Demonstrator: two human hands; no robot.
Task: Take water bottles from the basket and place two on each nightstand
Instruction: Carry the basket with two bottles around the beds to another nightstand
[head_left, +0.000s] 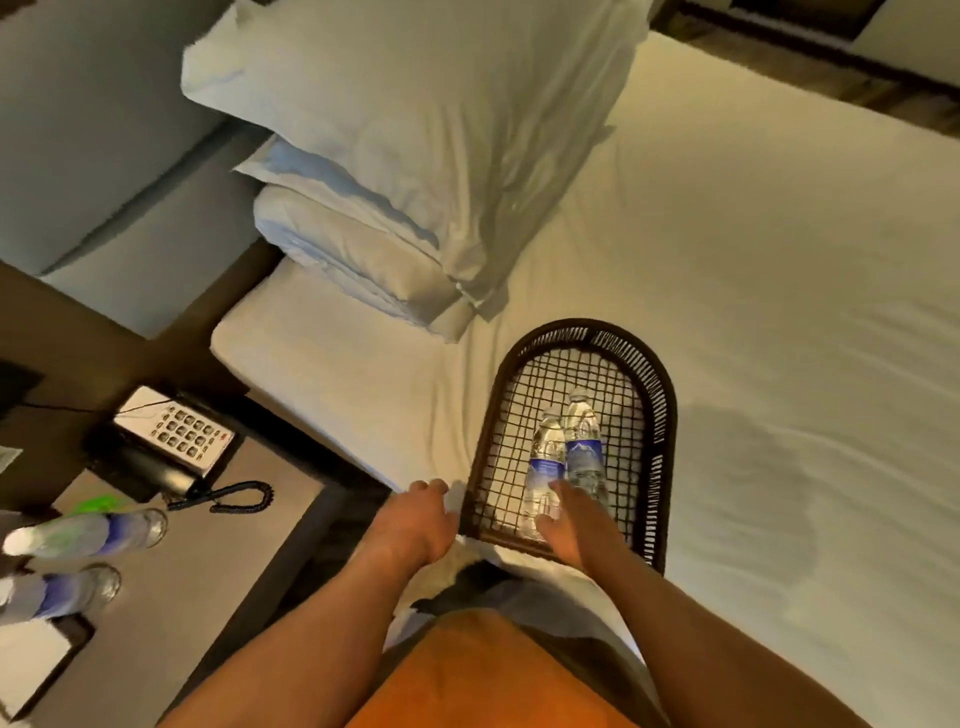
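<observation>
right hand (566, 525) reaches into basket (662, 415) on bed (753, 260), fingers loosely spread, touching two bottles (566, 457); grasp unclear. left hand (415, 514) open beside basket rim. nightstand (208, 571) bottles (78, 561) blurred, cropped.

A white bed (727, 270) fills most of the view. Stacked pillows (395, 156) lie at its head. A telephone (166, 441) with a coiled cord (244, 498) sits left of the bed.
</observation>
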